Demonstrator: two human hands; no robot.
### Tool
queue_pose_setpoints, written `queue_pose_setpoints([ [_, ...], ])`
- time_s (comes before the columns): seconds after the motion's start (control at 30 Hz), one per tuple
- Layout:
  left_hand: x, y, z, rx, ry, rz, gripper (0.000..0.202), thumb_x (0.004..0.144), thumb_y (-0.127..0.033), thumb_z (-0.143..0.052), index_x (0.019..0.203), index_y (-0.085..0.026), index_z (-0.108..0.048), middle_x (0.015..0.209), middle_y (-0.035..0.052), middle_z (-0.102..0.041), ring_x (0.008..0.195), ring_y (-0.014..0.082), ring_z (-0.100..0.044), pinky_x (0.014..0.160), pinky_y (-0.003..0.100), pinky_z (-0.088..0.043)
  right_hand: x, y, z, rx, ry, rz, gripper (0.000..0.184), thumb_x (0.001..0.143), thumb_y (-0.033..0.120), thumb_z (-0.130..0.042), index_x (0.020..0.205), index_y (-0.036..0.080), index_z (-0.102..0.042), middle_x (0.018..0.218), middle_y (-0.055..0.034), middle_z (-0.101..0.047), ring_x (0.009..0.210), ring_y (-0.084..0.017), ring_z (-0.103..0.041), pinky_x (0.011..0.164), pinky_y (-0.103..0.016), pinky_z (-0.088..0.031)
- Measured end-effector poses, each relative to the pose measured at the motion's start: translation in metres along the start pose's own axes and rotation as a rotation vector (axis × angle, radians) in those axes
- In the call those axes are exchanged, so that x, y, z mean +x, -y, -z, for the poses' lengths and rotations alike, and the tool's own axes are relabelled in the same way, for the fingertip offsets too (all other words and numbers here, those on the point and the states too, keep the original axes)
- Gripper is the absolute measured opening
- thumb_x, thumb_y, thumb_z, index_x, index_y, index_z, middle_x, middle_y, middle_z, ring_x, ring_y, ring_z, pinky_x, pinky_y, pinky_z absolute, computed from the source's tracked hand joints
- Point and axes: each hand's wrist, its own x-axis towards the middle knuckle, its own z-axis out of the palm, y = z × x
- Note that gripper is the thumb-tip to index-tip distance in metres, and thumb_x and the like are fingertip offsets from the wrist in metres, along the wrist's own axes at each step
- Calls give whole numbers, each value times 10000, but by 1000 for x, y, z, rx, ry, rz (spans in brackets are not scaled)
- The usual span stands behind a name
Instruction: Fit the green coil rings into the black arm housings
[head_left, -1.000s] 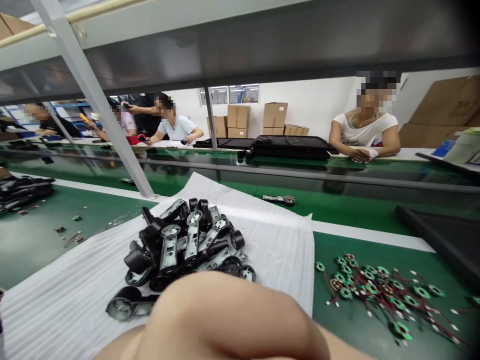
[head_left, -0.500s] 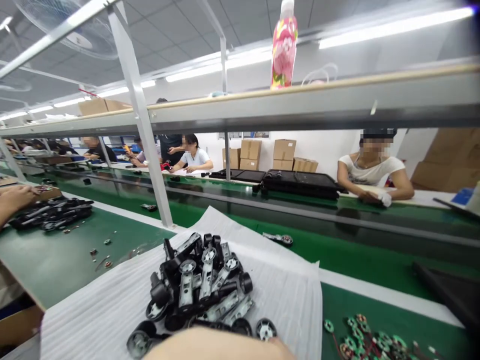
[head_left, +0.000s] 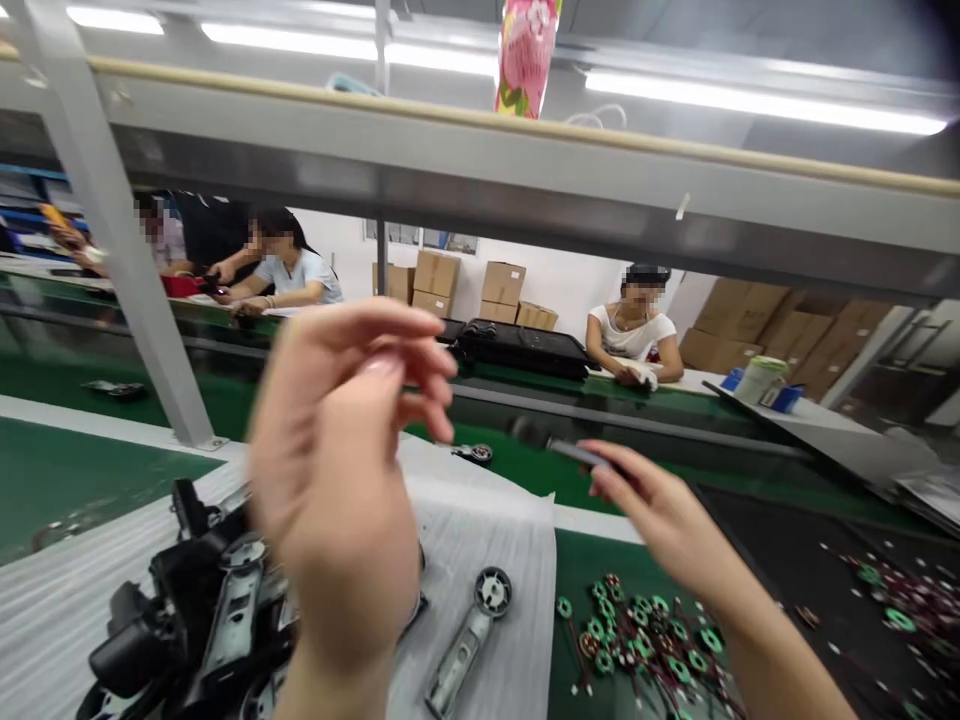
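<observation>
My left hand [head_left: 341, 490] is raised in front of me, fingers loosely curved and apart, with nothing in it. Between the thumb and fingers of my right hand [head_left: 649, 500] is a dark handle-shaped part [head_left: 574, 453], its rounded far end blurred, held over the green belt. One grey and black handle half with a round spoked end [head_left: 469, 635] lies on the white foam sheet [head_left: 517, 530]. A pile of similar black and grey parts [head_left: 225, 610] sits to the left, partly hidden behind my left hand.
Small green ring boards with wires [head_left: 645, 630] lie right of the sheet; more rest on a black tray [head_left: 757, 520]. Another handle part [head_left: 472, 453] lies on the belt. A metal post [head_left: 142, 260] and overhead shelf [head_left: 450, 160] frame the bench. Co-workers sit across.
The view has swung right. My left hand has risen into the middle, and my right hand now shows with a handle-shaped part. A single handle half now lies apart from the pile.
</observation>
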Motion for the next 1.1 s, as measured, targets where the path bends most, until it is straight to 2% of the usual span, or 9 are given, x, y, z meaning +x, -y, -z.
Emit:
queue_pose_setpoints([
  [0.13,1,56,-36,-94,187,327,283,889,-349,-532,1124,-191,-520,1093,46,-561,1013,150,-557,816,246,-459,7,9,-8,395,-203,-48,405,851,471,-576,1132,180,-576,981,-71,-662,795,-182,-628,711,-322,-523],
  [0.2,-14,78,-48,-264,350,525,432,854,-409,-577,1215,-199,-469,1192,69,-544,1088,181,-553,862,268,-459,5,14,-22,456,-116,-45,368,834,469,-597,1050,172,-597,961,-66,-662,774,-178,-635,679,-308,-526],
  [0.37,-49,95,-64,-399,293,776,334,845,-411,-584,1097,-202,-520,1083,56,-609,883,147,-638,636,189,-490,-1,20,-42,316,64,-14,335,843,513,-546,796,181,-555,657,-3,-580,624,-151,-557,604,-285,-477],
  [0.5,-50,99,-62,-351,439,719,274,806,-384,-644,930,-175,-518,753,-6,-618,618,97,-614,528,169,-463,-1,13,-26,80,181,-29,338,885,509,-451,770,200,-524,618,3,-564,590,-155,-539,571,-277,-431],
  [0.63,-33,104,-52,-365,280,682,214,838,-348,-601,914,-167,-514,641,-63,-511,492,48,-531,499,164,-448,-3,-11,-4,-312,533,-131,290,823,496,-545,821,217,-625,702,-18,-644,614,-170,-564,540,-264,-380],
  [0.73,-22,103,-45,-379,262,727,232,819,-352,-621,915,-166,-520,639,-71,-465,438,28,-441,430,156,-413,-10,-38,-15,-537,657,-242,226,679,443,-684,715,225,-639,714,-25,-648,645,-195,-562,522,-263,-337],
  [0.83,-21,100,-40,-366,284,782,298,764,-391,-674,879,-177,-501,639,-76,-448,416,21,-396,396,153,-391,-15,-56,-43,-529,736,-256,197,497,272,-775,567,211,-602,581,4,-586,557,-178,-523,473,-250,-296],
  [0.93,-24,99,-36,-342,398,840,340,721,-408,-704,862,-177,-499,647,-72,-442,433,23,-389,406,161,-414,-16,-64,-56,-492,798,-228,138,500,132,-689,527,201,-572,513,21,-560,494,-150,-492,442,-240,-274],
  [1.1,-23,97,-27,-300,572,862,357,701,-405,-719,887,-169,-526,660,-73,-407,438,9,-331,387,137,-379,0,-59,-16,-151,698,-244,124,731,278,-603,835,213,-619,664,-14,-639,538,-168,-566,428,-244,-407],
])
